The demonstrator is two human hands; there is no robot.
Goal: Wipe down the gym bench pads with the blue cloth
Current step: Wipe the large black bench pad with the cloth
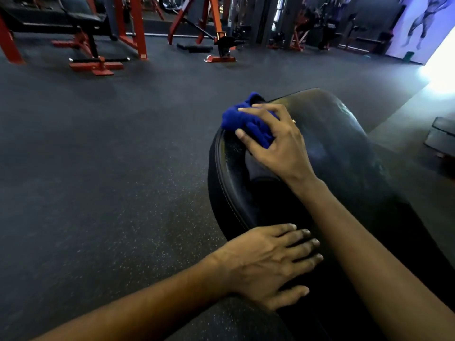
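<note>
The wiping step is in hand. The person's right hand (275,143) reaches out to the far-left rim of the black bench pad (344,143), at about 11 o'clock on the pad as seen from the head view. Its fingers and thumb are curled round the bunched blue cloth (246,119) and press it onto the vinyl just above the stitched seam (229,193). The left hand (266,262) holds nothing: it lies flat with its fingers straight and slightly spread at the pad's 6 o'clock end, seemingly bracing the person or the pad. The upper surface toward 1 o'clock shows dull streaks and a sheen, which may be damp wiped vinyl or only reflected light; the picture does not settle which. With the cloth at the pad's edge, the work looks partly done rather than finished. The next move likely calls for dragging the cloth along the curved rim or back across the top with steady downward pressure. The wad should stay gathered under the palm so that it does not slip off the rounded side onto the speckled rubber floor (110,168). Orange-framed machines (133,25) and another bench (81,17) stand well apart, at 10 to 12 o'clock.
</note>
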